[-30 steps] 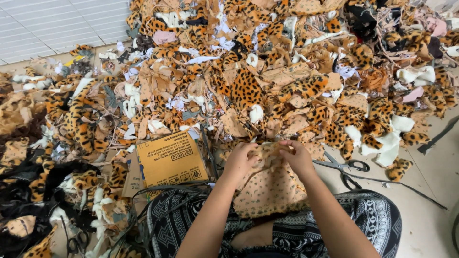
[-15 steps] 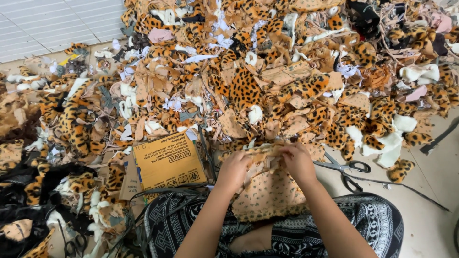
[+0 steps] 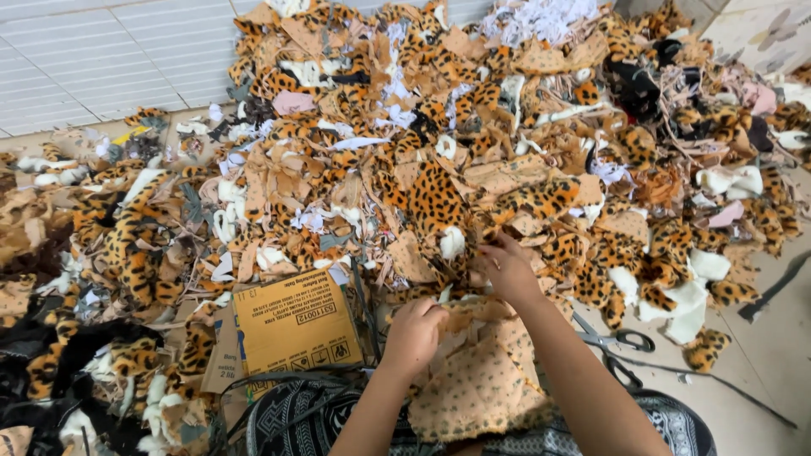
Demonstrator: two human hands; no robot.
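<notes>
Left hand (image 3: 414, 331) clenched on the upper edge of a tan, dark-spotted fabric piece (image 3: 481, 384) lying across the person's lap, just in front of the heap of leopard-print fur scraps (image 3: 439, 194). Right hand (image 3: 507, 268) reaches into the heap's near edge, fingers pinched on a scrap — which one, cannot tell. Flat brown cardboard box (image 3: 296, 323) lies left of the hands — black-handled scissors (image 3: 621, 342) on the floor to their right.

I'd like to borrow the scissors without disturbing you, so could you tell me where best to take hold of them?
Take the scissors by their black loop handles, coming from the bare floor on the right. The handles lie free on that side, while the blades point left under the right hand's forearm and toward the scrap pile.
</notes>
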